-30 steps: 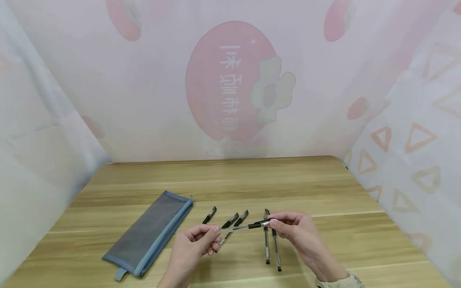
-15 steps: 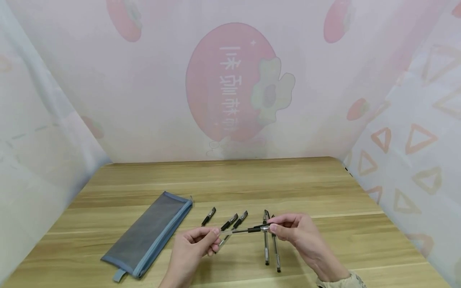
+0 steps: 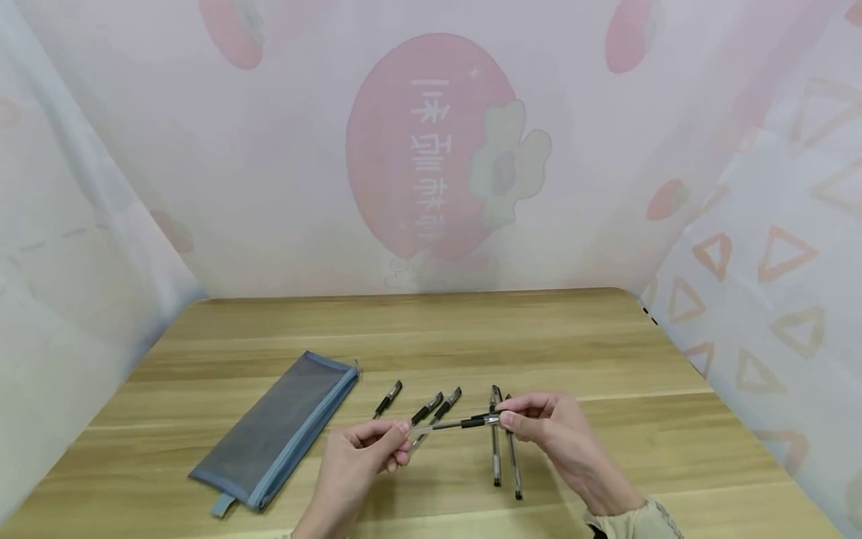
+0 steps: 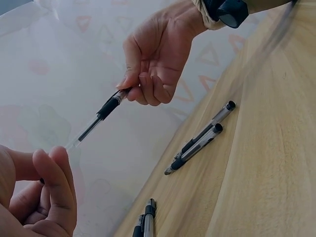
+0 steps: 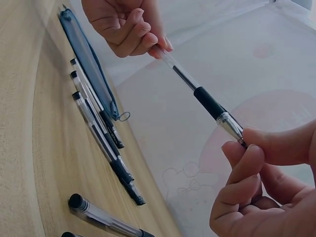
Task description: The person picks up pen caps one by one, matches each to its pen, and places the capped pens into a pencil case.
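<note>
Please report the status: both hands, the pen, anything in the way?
Left hand pinches clear end of pen; right hand pinches black-grip end. Pen held above table. Five other pens lying there; no obstruction seen between hands.

Held pen [image 3: 471, 423] — tip hidden by right hand [image 3: 551, 433], sleeve [image 3: 631, 523] cropped at bottom edge

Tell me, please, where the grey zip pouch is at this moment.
In the head view, the grey zip pouch lies on the table, left of the left hand and the nearest loose pen.

Pouch [image 3: 274, 427] left of pens [image 3: 496, 453]
</note>
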Demonstrator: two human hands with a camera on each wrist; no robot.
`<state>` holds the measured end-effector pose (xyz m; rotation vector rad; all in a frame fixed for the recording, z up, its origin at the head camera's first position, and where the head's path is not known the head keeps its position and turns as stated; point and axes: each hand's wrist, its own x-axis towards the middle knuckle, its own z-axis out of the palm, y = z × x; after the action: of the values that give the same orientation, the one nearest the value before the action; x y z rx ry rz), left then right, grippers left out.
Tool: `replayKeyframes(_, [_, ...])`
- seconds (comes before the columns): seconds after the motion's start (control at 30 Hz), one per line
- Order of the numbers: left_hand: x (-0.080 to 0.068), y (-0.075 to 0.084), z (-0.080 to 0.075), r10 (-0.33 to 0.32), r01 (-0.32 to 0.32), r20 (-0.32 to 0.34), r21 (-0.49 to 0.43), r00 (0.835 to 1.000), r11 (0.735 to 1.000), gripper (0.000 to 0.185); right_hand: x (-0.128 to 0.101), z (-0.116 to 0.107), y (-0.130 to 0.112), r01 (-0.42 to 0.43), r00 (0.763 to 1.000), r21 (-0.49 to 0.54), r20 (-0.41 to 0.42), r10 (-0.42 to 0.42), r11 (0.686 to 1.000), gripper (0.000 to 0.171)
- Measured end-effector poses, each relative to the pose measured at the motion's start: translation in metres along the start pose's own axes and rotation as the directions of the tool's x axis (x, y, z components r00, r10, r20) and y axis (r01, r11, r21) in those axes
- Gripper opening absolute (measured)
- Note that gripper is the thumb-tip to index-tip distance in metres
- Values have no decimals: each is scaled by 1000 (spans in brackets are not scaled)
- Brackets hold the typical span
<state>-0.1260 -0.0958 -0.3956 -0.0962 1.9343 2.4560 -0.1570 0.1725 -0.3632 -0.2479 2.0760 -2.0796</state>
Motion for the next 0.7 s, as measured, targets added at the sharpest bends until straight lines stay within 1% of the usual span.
replayKeyframes(0.1, [0,0,-1,-10,10,-1,-3,1000,1000,21,0,0,-1,3,1000,4,15,-3,1000,15])
replayKeyframes(0.23, [0,2,-1,-12,12,14,-23,1000,1000,23,1,-1,-3,42,999,21,23,-43,999,15])
replayKeyframes(0.33, [-1,4,-2,-20,20,7,-53,1000,998,27,1,1,-5,62,998,44,22,-63,997,16])
replayKeyframes(0.5, [-4,6,-3,-43,40,-23,-106,999,994,28,0,3,-5,52,998,68,26,-54,996,20])
replayKeyframes(0.57, [-5,6,-3,-45,42,-22,-119,999,992,30,0,3,-5,45,999,72,12,-46,996,24])
replayKeyframes(0.7, [-4,8,-3,-36,35,-7,-114,999,993,34,0,4,-7,18,999,80,-28,-16,997,27])
